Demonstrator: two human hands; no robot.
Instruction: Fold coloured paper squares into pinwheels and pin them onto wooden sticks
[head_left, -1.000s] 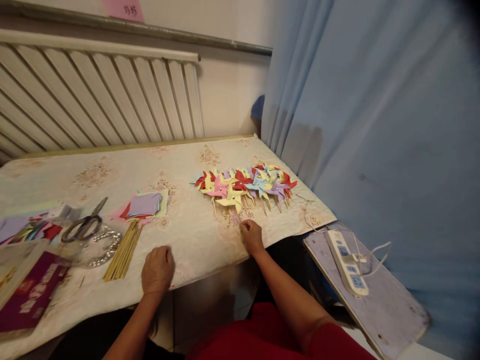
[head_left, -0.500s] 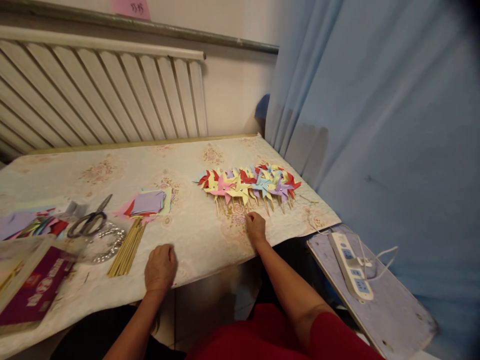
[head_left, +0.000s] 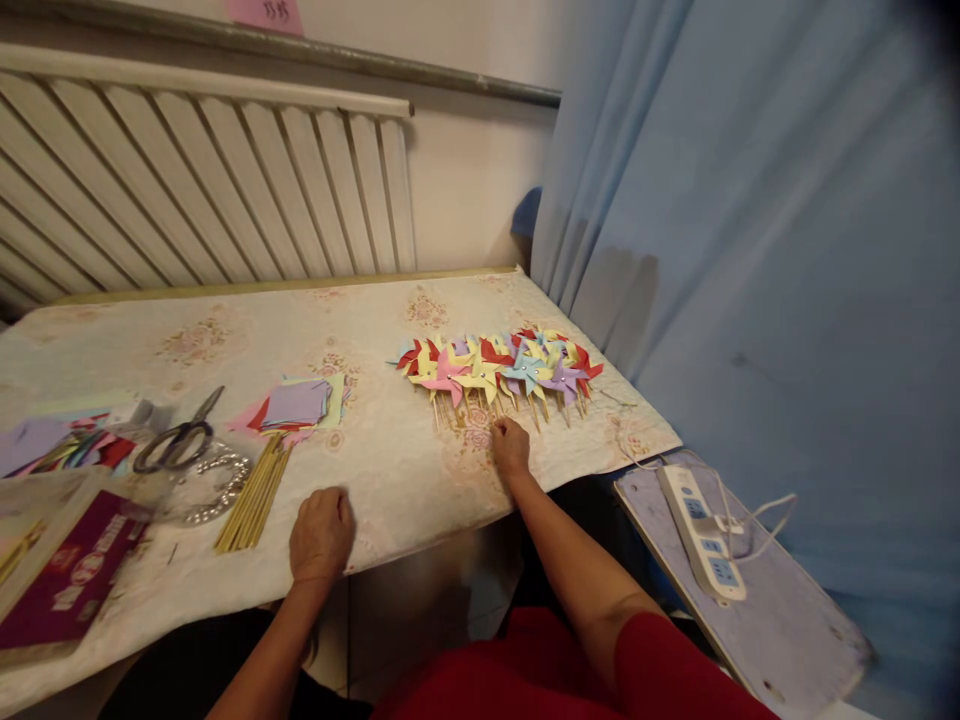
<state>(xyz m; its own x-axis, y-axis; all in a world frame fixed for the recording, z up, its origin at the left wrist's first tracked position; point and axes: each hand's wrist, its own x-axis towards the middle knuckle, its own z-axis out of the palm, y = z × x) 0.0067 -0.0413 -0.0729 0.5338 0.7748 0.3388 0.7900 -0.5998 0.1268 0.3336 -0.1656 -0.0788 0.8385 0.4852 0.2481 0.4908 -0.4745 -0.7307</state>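
Many light, easily crushed paper pinwheels on wooden sticks (head_left: 495,368) lie at one o'clock; right hand (head_left: 510,450) pinches a stick end, the safest hold; left hand (head_left: 321,535) rests loosely curled, empty.

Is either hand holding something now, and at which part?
The left hand rests empty on the table. The right hand touches the stick ends of the colourful paper pinwheels; a grip cannot be told.

One scissors (head_left: 178,440), one power strip (head_left: 703,533), two hands (head_left: 321,535)
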